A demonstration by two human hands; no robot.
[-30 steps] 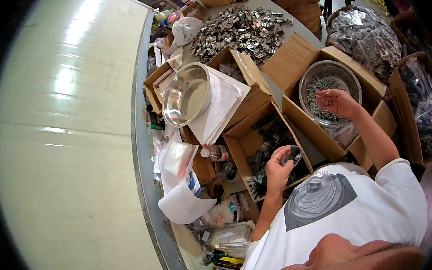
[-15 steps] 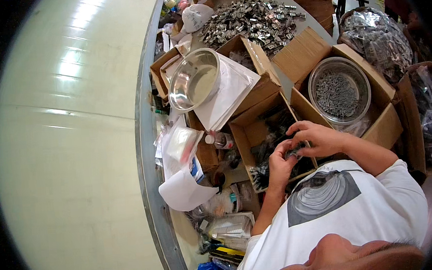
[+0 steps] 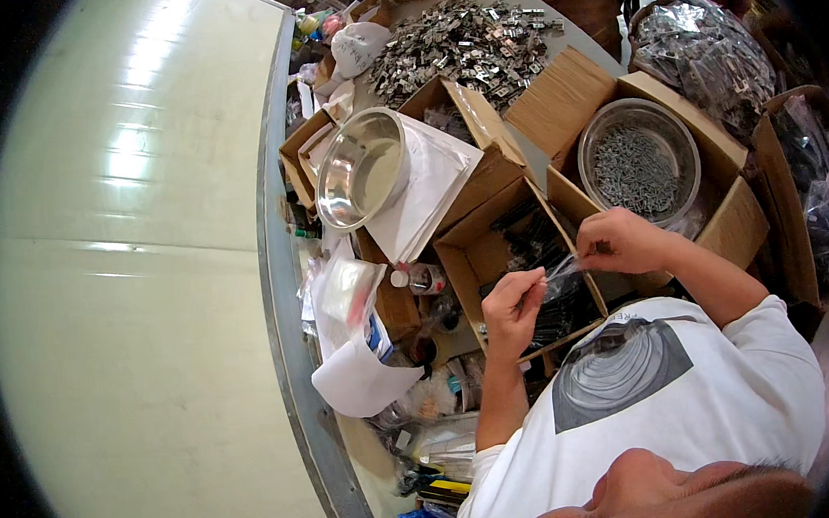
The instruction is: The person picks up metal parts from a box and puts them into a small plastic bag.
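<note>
A small clear plastic bag [image 3: 562,276] is stretched between my two hands, above an open cardboard box [image 3: 468,252]. My left hand [image 3: 515,312] is closed, thumb and forefinger pinching one edge of the bag. On the other side my right hand [image 3: 619,242], also closed, grips the bag between thumb and fingers. Inside the box under my hands lie many dark, thin parts [image 3: 556,315], partly hidden by the hands and the bag. What the bag contains, if anything, is too small to make out.
Right of the box, another carton [image 3: 736,216] holds a clear round tub of grey screws [image 3: 635,174]. A steel bowl [image 3: 335,193] rests tilted on white sheets [image 3: 443,177] at left. Metal pieces [image 3: 464,52] are heaped at the back; bagged parts [image 3: 701,52] stand far right.
My hands were close together over the box and have moved apart, with the clear bag now showing stretched between them. The whole view has shifted slightly.
</note>
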